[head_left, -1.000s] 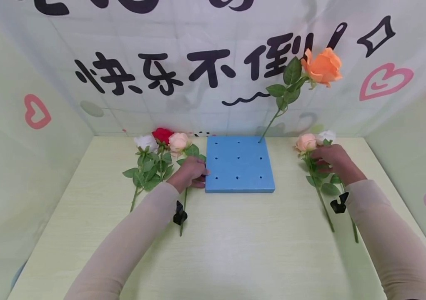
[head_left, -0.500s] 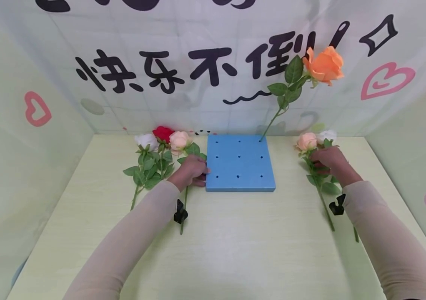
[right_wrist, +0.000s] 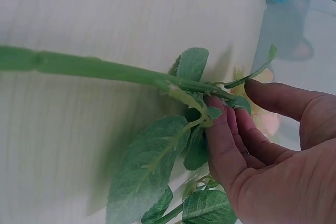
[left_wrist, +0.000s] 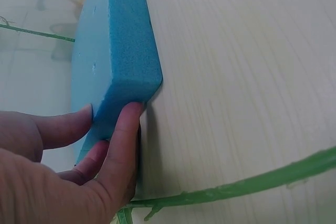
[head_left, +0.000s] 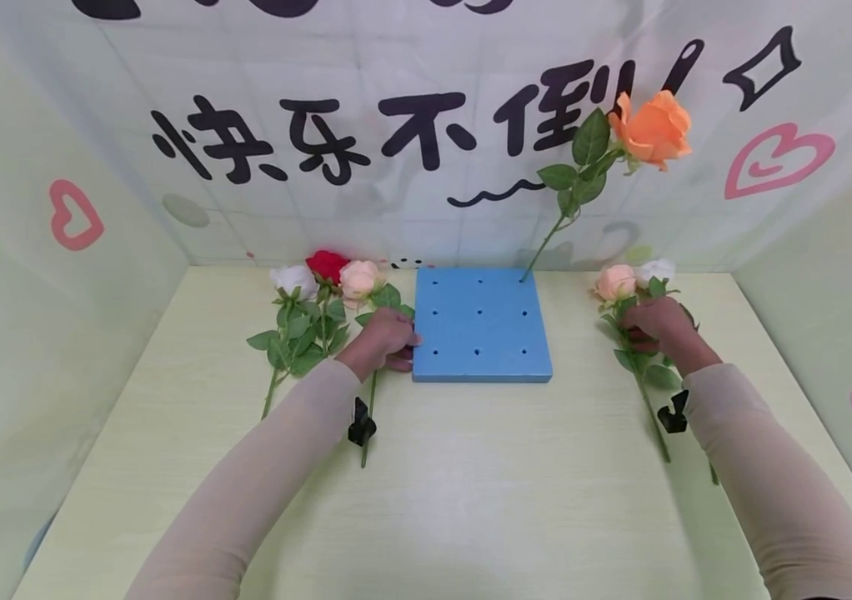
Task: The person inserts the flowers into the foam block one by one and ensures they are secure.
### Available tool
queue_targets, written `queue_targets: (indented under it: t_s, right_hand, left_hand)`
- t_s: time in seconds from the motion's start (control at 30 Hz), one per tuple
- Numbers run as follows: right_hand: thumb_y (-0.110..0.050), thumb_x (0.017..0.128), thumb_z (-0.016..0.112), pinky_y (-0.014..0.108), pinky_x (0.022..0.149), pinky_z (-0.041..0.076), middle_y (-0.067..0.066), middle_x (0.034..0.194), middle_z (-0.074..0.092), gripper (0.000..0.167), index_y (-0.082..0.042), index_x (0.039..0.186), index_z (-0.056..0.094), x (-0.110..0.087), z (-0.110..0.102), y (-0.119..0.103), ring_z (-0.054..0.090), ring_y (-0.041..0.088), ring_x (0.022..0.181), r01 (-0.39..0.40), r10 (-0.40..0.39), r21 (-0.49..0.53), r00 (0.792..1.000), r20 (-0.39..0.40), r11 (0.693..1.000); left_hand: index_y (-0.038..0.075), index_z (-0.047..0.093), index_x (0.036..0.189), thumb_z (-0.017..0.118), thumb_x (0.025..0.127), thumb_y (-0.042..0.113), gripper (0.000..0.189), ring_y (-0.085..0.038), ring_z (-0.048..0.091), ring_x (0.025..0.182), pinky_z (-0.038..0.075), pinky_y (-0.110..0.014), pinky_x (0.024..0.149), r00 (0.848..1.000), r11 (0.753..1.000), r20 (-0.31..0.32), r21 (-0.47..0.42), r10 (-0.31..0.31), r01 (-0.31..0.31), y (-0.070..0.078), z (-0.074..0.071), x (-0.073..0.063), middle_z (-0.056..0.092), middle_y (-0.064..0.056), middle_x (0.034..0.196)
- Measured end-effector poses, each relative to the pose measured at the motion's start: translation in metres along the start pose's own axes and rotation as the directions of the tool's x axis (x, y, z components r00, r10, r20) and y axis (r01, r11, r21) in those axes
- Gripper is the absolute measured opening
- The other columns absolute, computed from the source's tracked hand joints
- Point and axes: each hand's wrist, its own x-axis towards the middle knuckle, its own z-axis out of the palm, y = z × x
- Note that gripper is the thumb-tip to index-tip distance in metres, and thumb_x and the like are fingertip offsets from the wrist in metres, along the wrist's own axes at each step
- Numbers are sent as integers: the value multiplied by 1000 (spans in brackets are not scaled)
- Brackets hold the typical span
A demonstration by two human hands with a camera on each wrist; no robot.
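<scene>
The left hand holds the left edge of a blue foam block with rows of small holes. In the left wrist view, its thumb lies against the top face and its fingers against the side. The right hand is at a pink rose lying on the table's right side. Its thumb and fingers close about the rose's green stem among the leaves, just below the bloom. A white rose lies beside it, partly hidden by this hand.
An orange rose stands tilted right in the block's back right hole. Left of the block lie a white rose, a red rose and another pink rose. A printed cloth backdrop rises behind the table.
The right hand has shifted slightly left and toward the person at the pink rose. The left hand stays on the block's edge. The head view has tilted a little.
</scene>
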Motion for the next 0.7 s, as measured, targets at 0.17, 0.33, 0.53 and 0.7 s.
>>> queue_targets:
  t_s: [0.17, 0.33, 0.53, 0.7]
  right_hand:
    - [-4, 84, 61, 30, 65, 60, -3, 68, 60, 8, -1, 88, 54, 3, 1, 3, 62, 12, 63, 8, -8, -12, 1000, -4, 1000]
    - [-2, 82, 62, 29, 61, 59, -2, 65, 62, 8, 1, 87, 57, 5, 2, 5, 63, 11, 60, 15, -16, -37, 1000, -22, 999]
    - [-3, 82, 62, 30, 60, 59, 2, 66, 62, 6, 2, 85, 59, 10, 1, 8, 63, 13, 60, -9, 7, -83, 1000, -30, 997]
    - [-1, 80, 62, 31, 60, 59, 5, 66, 62, 5, 3, 81, 61, 9, -1, 6, 63, 15, 59, -23, 19, -106, 999, -39, 994]
  left_hand:
    - [3, 52, 134, 62, 93, 1, 42, -23, 60, 75, 61, -36, 67, 1000, 1000, 2, -3, 3, -3, 0, 0, 0, 57, -15, 91]
    - [3, 52, 133, 62, 93, 1, 41, -23, 60, 75, 61, -36, 67, 1000, 1000, 4, -5, 0, 1, -1, -1, 2, 57, -15, 91]
    - [3, 50, 135, 61, 93, 1, 43, -23, 59, 75, 61, -35, 67, 1000, 1000, 3, -6, -3, 3, -1, -1, 2, 57, -15, 93]
    - [3, 51, 134, 61, 93, 1, 42, -23, 59, 75, 61, -35, 67, 1000, 1000, 5, -7, -5, 5, 0, -1, 1, 57, -15, 93]
